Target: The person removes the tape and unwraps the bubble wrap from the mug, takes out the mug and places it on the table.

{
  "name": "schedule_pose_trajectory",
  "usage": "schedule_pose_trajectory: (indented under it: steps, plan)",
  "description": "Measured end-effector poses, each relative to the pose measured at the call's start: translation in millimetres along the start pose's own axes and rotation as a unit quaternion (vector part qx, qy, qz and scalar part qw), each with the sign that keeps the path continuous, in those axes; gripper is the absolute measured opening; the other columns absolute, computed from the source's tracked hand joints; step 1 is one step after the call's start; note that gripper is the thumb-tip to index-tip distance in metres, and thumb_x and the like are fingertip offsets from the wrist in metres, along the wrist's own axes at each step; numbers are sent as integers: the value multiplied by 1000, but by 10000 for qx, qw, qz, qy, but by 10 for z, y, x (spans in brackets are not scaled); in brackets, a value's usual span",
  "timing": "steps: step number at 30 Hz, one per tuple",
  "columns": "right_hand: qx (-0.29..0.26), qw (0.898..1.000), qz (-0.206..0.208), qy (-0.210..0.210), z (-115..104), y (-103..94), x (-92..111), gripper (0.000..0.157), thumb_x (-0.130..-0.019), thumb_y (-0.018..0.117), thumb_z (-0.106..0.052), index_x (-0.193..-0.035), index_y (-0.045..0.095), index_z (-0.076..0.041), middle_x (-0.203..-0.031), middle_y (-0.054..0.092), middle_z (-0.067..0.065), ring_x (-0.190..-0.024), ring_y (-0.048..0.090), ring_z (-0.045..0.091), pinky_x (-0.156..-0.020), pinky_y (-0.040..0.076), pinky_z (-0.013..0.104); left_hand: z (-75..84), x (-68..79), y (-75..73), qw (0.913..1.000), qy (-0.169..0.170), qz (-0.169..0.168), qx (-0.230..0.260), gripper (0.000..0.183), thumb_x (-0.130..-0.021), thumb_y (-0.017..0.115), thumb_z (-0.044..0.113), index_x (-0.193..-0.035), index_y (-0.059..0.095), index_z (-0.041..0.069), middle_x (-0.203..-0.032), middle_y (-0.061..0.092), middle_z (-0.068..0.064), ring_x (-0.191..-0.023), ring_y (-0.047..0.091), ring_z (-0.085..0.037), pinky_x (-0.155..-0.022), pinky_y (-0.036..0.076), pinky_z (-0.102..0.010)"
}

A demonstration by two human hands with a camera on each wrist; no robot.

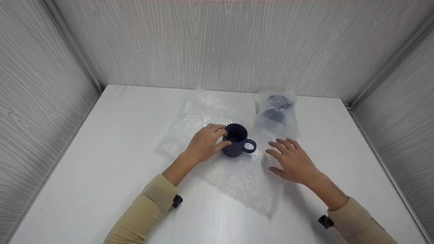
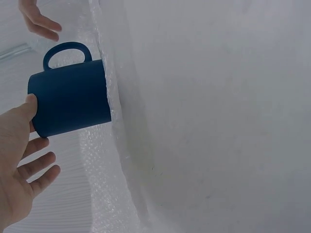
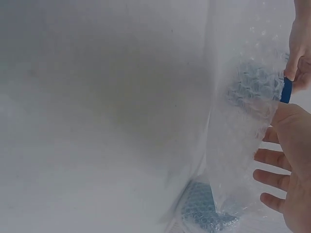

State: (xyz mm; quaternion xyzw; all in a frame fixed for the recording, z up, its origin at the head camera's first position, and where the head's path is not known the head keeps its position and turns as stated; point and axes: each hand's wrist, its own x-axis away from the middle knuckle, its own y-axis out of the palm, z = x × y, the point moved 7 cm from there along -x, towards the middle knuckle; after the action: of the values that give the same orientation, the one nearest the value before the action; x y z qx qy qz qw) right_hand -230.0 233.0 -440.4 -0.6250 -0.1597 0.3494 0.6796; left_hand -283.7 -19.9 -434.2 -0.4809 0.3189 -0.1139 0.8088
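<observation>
A dark blue mug [image 1: 234,142] stands upright on a sheet of bubble wrap [image 1: 237,183], its handle pointing right. My left hand [image 1: 206,142] holds the mug by its rim on the left side, thumb outside. In the left wrist view the thumb lies against the mug [image 2: 73,97] while the other fingers spread below it. My right hand [image 1: 291,161] hovers to the right of the handle, fingers spread and holding nothing. Through the wrap in the right wrist view, the mug [image 3: 257,85] shows only partly, beyond my right hand [image 3: 291,165].
Behind the right hand lies a bubble-wrapped bundle [image 1: 276,113] with bluish, rounded things inside, partly overlapping the sheet. The white table [image 1: 129,135] is enclosed by a wood-grain panel [image 1: 217,44] at the back and panels on both sides.
</observation>
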Motion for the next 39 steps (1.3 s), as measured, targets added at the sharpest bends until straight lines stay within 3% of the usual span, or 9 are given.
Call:
schedule_pose_trajectory:
  steps: [21, 29, 39]
  plan:
    - [-223, 9918, -996, 775, 294, 254, 179, 82, -85, 82, -55, -146, 59, -6, -155, 54, 22, -144, 50, 44, -118, 42, 63, -14, 0, 20, 9998, -115, -129, -16, 37, -100, 69, 43, -116, 74, 10, -140, 70, -11, -131, 66, -30, -110, 56, -44]
    - [-396, 9884, -1196, 852, 345, 326, 219, 82, -88, 77, -58, -154, 53, -16, -157, 51, 24, -146, 49, 46, -116, 43, 66, -9, -3, 14, 9999, -94, -91, -33, 36, -100, 69, 43, -115, 74, 10, -139, 70, -11, -130, 67, -30, -108, 57, -45]
    - [-552, 9839, -1445, 893, 391, 412, 247, 82, -91, 71, -61, -156, 52, -15, -159, 48, 25, -146, 49, 47, -115, 44, 67, -14, -6, 15, 9999, -98, -76, 3, 36, -100, 70, 42, -114, 74, 10, -138, 71, -11, -128, 67, -30, -107, 57, -44]
